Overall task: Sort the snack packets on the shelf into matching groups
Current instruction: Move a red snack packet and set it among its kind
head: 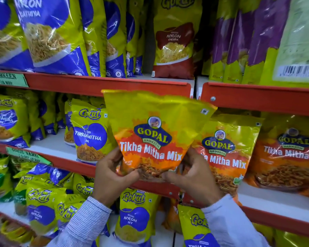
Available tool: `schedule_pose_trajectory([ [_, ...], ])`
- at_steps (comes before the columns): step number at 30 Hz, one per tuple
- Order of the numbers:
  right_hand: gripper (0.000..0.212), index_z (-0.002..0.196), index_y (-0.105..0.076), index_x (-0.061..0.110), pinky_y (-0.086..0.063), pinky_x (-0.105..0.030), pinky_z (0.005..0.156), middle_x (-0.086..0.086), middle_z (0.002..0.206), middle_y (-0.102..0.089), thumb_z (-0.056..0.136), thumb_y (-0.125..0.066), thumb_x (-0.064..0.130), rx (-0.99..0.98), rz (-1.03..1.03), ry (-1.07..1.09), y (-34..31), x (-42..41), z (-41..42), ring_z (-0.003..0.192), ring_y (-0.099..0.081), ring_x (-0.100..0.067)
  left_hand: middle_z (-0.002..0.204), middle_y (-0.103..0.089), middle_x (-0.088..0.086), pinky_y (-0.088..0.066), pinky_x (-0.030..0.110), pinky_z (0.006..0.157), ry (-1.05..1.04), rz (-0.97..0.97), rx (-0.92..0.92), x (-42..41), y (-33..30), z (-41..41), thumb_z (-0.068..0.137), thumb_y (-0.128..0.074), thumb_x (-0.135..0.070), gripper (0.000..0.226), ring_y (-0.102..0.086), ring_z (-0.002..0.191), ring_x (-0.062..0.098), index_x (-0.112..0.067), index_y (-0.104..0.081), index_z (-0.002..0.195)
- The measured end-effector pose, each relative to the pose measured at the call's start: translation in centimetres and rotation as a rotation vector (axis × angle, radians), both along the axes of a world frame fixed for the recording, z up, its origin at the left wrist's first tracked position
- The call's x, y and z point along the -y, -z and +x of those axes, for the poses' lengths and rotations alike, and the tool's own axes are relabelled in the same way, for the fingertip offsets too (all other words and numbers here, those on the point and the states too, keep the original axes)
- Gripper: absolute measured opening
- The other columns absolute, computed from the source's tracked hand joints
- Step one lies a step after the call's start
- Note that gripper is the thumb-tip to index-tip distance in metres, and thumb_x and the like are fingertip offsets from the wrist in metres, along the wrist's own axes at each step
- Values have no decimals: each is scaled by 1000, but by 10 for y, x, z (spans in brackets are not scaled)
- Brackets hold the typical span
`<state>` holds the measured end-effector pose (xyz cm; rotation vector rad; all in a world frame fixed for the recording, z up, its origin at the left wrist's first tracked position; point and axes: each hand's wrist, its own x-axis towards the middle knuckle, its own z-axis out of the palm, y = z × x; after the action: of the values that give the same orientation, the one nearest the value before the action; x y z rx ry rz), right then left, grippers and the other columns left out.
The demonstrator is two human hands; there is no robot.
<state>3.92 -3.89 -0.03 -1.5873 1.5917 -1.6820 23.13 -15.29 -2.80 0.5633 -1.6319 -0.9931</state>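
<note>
Glossy crinkled Gopal packet (155, 132) pinched at base by left hand (111, 175), right hand (194, 177); fingers seemingly closed.

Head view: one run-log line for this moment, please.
held: Gopal Tikha Mitha Mix packet | left hand, right hand: gripping bottom edge | matching Gopal packets: right, same shelf

Red-edged shelving (107, 82) in tiers, white shelf boards (52, 145).

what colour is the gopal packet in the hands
Yellow top fading to orange below, on the Gopal packet; head view.
</note>
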Motion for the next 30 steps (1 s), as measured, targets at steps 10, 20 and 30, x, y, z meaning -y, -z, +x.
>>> schedule_pose_trajectory([
  [10, 48, 98, -73, 26, -57, -17, 74, 8, 92, -81, 55, -86, 11, -30, -54, 41, -36, -105, -63, 86, -74, -6, 102, -83, -3, -62, 29, 80, 81, -63, -1, -85, -38, -61, 53, -85, -27, 51, -76, 93, 11, -33, -76, 103],
  [20, 48, 107, -73, 20, -60, -26, 82, -2, 102, -81, 62, -81, 6, 13, -49, 244, -1, -217, -178, 97, -76, -18, 97, -83, -4, -64, 32, 78, 244, 138, 36, -175, 11, -211, 49, -87, -31, 52, -78, 91, 15, -25, -76, 99],
  [30, 36, 98, -74, 13, -59, -59, 78, -8, 87, -80, 62, -74, 9, 181, 99, 345, 31, -224, -264, 81, -72, -24, 107, -81, 4, -62, 55, 86, 233, 212, 208, -191, 39, -315, 57, -82, -39, 61, -76, 100, 24, -18, -72, 113],
])
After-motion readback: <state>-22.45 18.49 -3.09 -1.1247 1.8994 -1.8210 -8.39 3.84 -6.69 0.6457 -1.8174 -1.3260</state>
